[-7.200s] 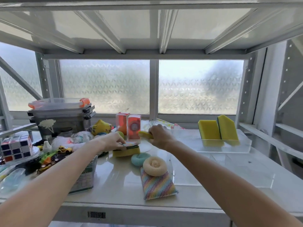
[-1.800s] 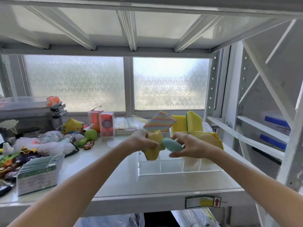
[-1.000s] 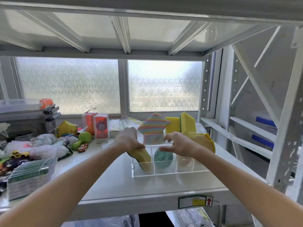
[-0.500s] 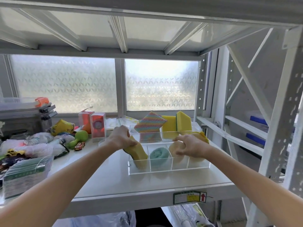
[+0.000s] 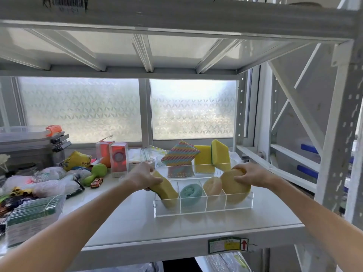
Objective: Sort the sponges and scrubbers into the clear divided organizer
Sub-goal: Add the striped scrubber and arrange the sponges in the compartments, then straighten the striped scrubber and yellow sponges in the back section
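A clear divided organizer (image 5: 202, 212) stands on the white shelf. My left hand (image 5: 142, 176) grips a curved yellow sponge (image 5: 167, 193) leaning in its leftmost compartment. A teal round scrubber (image 5: 190, 193) fills the compartment beside it, then a beige round scrubber (image 5: 212, 186). My right hand (image 5: 248, 173) rests on a large round yellow sponge (image 5: 234, 190) standing in the rightmost compartment. Behind is a second clear organizer (image 5: 222, 166) with a rainbow-striped scrubber pad (image 5: 179, 154) and two yellow rectangular sponges (image 5: 221, 152).
Clutter fills the shelf's left side: a clear box of packets (image 5: 33, 216), plastic bags, toy cars, a green dumbbell toy (image 5: 95, 172), orange boxes (image 5: 117, 159), stacked grey containers (image 5: 29, 142). A shelf upright (image 5: 334, 134) stands at right; another shelf hangs overhead.
My right hand moved from the beige scrubber to the large round yellow sponge in the rightmost compartment. My left hand stayed on the curved yellow sponge. The view shifted slightly.
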{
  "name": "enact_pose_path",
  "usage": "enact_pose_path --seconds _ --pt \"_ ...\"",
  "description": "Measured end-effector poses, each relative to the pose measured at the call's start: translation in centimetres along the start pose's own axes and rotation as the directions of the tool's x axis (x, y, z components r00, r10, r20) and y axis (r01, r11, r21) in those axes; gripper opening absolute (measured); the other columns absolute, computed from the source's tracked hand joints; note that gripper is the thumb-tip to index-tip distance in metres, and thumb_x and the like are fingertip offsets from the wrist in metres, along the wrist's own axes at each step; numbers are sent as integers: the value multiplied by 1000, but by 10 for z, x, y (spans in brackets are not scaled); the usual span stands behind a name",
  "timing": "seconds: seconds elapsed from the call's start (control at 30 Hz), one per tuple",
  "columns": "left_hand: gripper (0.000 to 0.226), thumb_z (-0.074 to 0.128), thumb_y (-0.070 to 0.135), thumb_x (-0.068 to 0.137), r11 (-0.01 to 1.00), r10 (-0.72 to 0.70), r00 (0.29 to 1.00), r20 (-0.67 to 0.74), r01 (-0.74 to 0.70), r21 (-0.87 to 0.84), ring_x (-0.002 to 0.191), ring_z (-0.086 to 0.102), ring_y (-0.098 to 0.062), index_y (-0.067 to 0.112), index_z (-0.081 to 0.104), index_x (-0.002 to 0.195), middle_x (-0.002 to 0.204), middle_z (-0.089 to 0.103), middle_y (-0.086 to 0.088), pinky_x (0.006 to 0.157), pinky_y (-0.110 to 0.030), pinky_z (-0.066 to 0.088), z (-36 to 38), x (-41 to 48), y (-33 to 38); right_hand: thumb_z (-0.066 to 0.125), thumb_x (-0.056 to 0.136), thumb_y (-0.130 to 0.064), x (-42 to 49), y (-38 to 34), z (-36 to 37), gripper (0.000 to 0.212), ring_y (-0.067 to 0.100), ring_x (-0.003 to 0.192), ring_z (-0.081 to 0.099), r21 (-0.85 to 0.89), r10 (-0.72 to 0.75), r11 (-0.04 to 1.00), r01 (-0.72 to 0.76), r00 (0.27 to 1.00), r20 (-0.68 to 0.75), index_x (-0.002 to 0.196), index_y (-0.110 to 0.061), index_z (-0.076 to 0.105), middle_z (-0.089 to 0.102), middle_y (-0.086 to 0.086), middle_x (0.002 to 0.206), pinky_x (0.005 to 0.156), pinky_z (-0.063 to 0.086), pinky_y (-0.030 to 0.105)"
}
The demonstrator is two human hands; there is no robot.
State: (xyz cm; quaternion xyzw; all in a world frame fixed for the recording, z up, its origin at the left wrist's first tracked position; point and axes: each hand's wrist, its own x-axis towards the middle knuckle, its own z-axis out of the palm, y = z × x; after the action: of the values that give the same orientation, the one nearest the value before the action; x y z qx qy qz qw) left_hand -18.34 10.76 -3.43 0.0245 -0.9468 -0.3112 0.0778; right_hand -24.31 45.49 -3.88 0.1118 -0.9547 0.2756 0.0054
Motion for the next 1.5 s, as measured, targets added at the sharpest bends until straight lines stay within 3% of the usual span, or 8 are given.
enact_pose_path --seconds 0.13,0.27,0.47,0.7,0.87,0.93,1.3,1.5 --pt "65 64 53 79 983 5 995 -104 14 183 108 61 -32 3 55 118 119 63 -18 93 -40 51 -21 13 11 71 77 -45 11 -12 -16 70 25 113 55 -133 117 983 -128 989 -87 131 -7 46 56 9 128 93 47 32" --pt "68 65 47 82 991 59 984 -167 -38 131 107 57 -29 0 50 128 124 60 -19 94 -40 46 -40 43 36 68 73 -57 41 -30 -41 78 26 110 55 54 112 993 -101 959 -259 128 -6 46 55 13 129 94 48 40" --pt "81 75 36 77 995 96 995 -25 -96 -19 122 54 -32 -2 40 140 136 54 -19 104 -39 45 -9 94 66 72 71 -54 87 -51 -20 111 35 141 27 295 197 942 -157 974 -111 152 -18 6 15 14 159 113 31 45" --pt "77 84 26 58 954 238 965 -114 -254 -161 104 66 -29 5 52 125 115 66 -17 92 -43 55 24 112 69 74 64 -56 104 -45 0 98 32 125 49 161 108 986 -50 923 -370 144 -18 31 47 15 142 99 46 42" --pt "12 65 12 85 814 2 983 -185 -109 -571 86 67 -28 3 66 93 99 69 -20 85 -46 56 11 120 66 73 57 -64 103 -66 -6 86 32 105 55 152 37 988 31 905 -423 126 -19 48 49 15 122 84 52 39" --pt "12 59 13 91 730 -104 991 -88 17 -683 87 65 -29 2 63 87 100 67 -20 89 -46 56 13 119 64 75 59 -60 105 -77 -2 85 33 111 50 101 22 995 19 922 -386 127 -18 47 42 15 124 87 50 40" --pt "40 61 25 90 875 102 991 85 -49 -481 95 62 -21 1 59 121 108 65 -12 74 -19 50 10 129 32 75 69 -50 108 -96 14 90 38 123 42 122 50 992 -24 975 -218 140 -14 32 21 17 141 96 45 41" --pt "34 70 7 81 851 175 972 157 -69 -521 85 66 -16 -3 66 113 93 70 -6 69 -15 55 8 133 33 75 70 -48 110 -92 20 80 24 98 50 162 11 987 18 984 -180 132 -14 35 48 12 123 76 44 35"
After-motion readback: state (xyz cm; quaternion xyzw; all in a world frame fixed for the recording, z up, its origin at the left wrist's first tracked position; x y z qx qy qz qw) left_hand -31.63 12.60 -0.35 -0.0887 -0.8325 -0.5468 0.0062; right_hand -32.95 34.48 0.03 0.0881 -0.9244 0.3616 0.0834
